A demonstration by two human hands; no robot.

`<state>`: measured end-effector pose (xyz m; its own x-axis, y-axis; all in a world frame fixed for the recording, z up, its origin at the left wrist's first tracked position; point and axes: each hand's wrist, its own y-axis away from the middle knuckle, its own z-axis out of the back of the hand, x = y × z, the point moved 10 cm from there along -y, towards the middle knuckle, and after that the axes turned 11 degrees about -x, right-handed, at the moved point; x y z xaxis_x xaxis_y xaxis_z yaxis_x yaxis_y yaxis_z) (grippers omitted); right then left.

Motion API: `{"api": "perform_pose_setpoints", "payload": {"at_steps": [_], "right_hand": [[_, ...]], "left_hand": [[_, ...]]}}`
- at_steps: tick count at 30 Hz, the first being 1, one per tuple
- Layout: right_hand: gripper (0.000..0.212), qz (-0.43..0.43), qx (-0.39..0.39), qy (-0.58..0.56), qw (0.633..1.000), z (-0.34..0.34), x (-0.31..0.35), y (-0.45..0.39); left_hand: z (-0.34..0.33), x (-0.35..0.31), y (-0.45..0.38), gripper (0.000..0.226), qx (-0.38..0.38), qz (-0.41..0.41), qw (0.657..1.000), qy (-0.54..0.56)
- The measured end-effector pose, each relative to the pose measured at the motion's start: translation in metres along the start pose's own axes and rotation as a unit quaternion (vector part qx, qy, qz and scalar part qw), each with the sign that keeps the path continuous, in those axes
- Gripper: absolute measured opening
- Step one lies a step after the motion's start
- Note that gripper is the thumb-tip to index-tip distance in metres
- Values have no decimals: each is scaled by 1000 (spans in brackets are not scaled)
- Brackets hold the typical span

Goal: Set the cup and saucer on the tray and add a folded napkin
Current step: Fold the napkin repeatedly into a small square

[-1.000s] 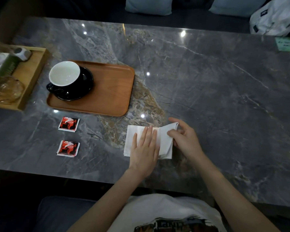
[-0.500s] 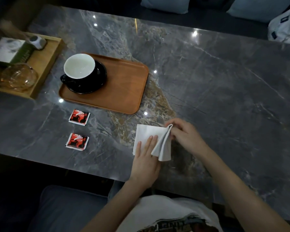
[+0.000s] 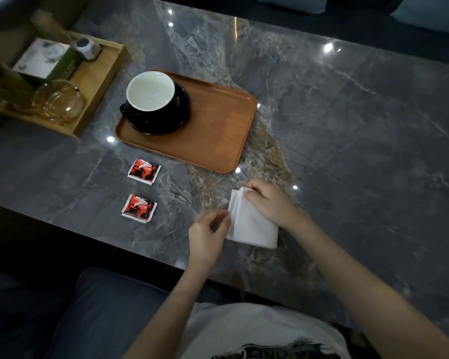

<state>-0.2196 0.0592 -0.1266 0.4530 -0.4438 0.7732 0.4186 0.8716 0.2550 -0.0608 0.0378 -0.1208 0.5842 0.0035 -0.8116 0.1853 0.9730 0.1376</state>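
Note:
A white folded napkin lies on the grey marble table near its front edge. My right hand presses on the napkin's top corner. My left hand pinches the napkin's left edge with curled fingers. Farther back to the left, a black cup with a white inside stands on a black saucer. Both rest on the left half of a brown wooden tray, whose right half is bare.
Two red sachets lie left of the napkin. A light wooden box tray at the far left holds a glass vessel, a small box and a grey object. Cushions line the table's far side.
The right hand has folded the lifted half of the napkin over to the left, so it is narrower. The left hand slid off the napkin's top to its left edge.

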Motion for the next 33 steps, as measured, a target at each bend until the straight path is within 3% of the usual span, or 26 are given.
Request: {"api": "perform_pose_setpoints", "payload": {"at_steps": [5, 8, 12, 18, 24, 27, 30, 33], "right_hand": [[19, 13, -15, -35, 999, -1, 2, -3], [14, 23, -31, -39, 999, -1, 0, -5], [18, 49, -67, 4, 997, -5, -2, -4], [42, 79, -158, 120, 977, -9, 0, 0], [28, 114, -225, 260, 932, -13, 1, 6], [24, 132, -219, 285, 924, -18, 3, 5], [25, 130, -178, 210, 953, -15, 4, 2], [42, 81, -184, 131, 971, 6, -3, 14]], "left_hand": [[-15, 1, 4, 34, 65, 9, 997, -43], [-16, -4, 7, 53, 63, -43, 989, -130], [-14, -5, 10, 33, 42, -52, 983, -172], [-16, 2, 9, 32, 64, -9, 983, -174], [-16, 13, 6, 31, 89, 62, 984, -142], [-16, 19, 4, 34, 99, 82, 979, -156], [-14, 23, 2, 45, 95, 83, 975, -185], [-9, 21, -2, 31, 69, 75, 975, -196]]}}
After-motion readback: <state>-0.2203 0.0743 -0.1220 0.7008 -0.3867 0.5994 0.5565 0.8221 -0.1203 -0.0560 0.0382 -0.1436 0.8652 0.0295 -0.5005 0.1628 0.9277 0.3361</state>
